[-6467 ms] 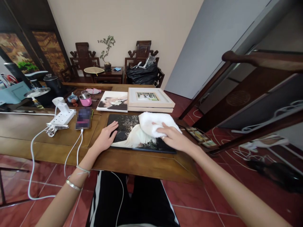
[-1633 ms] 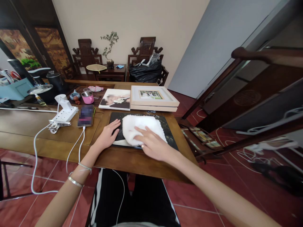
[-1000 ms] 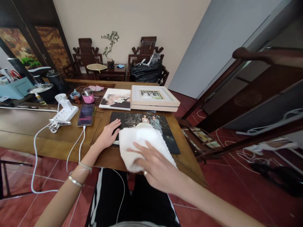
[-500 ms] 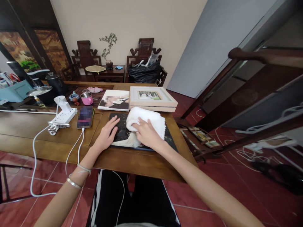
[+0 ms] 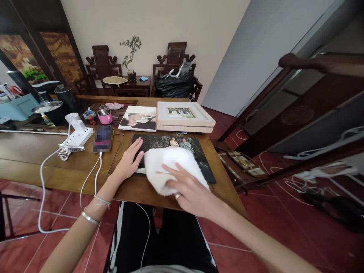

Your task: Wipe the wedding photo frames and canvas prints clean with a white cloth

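A dark photo panel [image 5: 157, 141] showing two people lies flat on the wooden table [image 5: 125, 189]. My left hand [image 5: 129, 161] rests on its left edge with the fingers stretched out, holding nothing. Over the panel's near part is a folded white towel [image 5: 173, 157], which covers much of the picture and hangs toward the table's front edge. My right hand [image 5: 189, 189] grips the towel from above, some fingers spread over it and others curled into the fabric.
Behind the panel are a white-edged photo print [image 5: 138, 118] and stacked pale picture frames [image 5: 186, 115]. On the left are a phone [image 5: 102, 138], a power strip [image 5: 76, 137] with cables and a pink cup [image 5: 105, 116]. A wooden chair [image 5: 287, 110] stands at the right.
My right hand has drawn the towel back toward me, uncovering the two pictured people in the panel's upper part. My left hand stays at the panel's left edge.
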The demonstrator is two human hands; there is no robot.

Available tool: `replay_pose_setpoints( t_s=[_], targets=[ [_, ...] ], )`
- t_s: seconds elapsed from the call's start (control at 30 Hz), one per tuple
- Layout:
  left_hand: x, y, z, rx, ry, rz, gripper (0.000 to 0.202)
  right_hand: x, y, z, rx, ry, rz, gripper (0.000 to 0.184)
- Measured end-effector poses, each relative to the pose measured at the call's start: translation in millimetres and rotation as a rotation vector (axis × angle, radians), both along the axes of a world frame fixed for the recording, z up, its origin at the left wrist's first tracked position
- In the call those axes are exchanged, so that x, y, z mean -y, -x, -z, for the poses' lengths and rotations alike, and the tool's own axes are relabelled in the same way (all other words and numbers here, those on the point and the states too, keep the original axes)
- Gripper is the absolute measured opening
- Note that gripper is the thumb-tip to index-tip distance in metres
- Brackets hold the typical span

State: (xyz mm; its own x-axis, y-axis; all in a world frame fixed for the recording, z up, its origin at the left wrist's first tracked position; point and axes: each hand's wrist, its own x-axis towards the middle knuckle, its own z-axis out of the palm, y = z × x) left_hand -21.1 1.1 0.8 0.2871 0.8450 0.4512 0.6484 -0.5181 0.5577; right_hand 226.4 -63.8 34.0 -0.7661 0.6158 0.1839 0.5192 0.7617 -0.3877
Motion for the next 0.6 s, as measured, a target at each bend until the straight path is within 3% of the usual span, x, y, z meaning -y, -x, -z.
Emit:
replay_pose_setpoints(
  t_s=[0.13, 0.27, 0.43, 0.53, 0.6],
  targets=[
    [-1.0, -1.3, 1.6, -0.066, 0.03, -0.004, 0.051, -29.2, -16.2, 5.7, 0.001, -0.04, 0.2, 0.043],
    [-4.2, -0.9, 5.3, -0.098, 0.042, 0.025, 0.046, -74.8, 0.4, 3.1, -0.102, 0.032, 0.33, 0.046],
    [-5.8, 0.1, 6.4, -0.085, 0.021, 0.023, 0.042, -126.0, 60.2, -6.7, -0.223, 0.088, 0.271, 0.048],
    [-4.8, 0.7, 5.1, -0.084, 0.025, 0.014, 0.04, -140.7, 91.9, -8.6, -0.243, 0.094, 0.213, 0.049],
    [-4.3, 1.0, 4.8, -0.083, 0.032, 0.009, 0.039, -142.6, 99.0, -8.0, -0.251, 0.095, 0.193, 0.049]
  ],
)
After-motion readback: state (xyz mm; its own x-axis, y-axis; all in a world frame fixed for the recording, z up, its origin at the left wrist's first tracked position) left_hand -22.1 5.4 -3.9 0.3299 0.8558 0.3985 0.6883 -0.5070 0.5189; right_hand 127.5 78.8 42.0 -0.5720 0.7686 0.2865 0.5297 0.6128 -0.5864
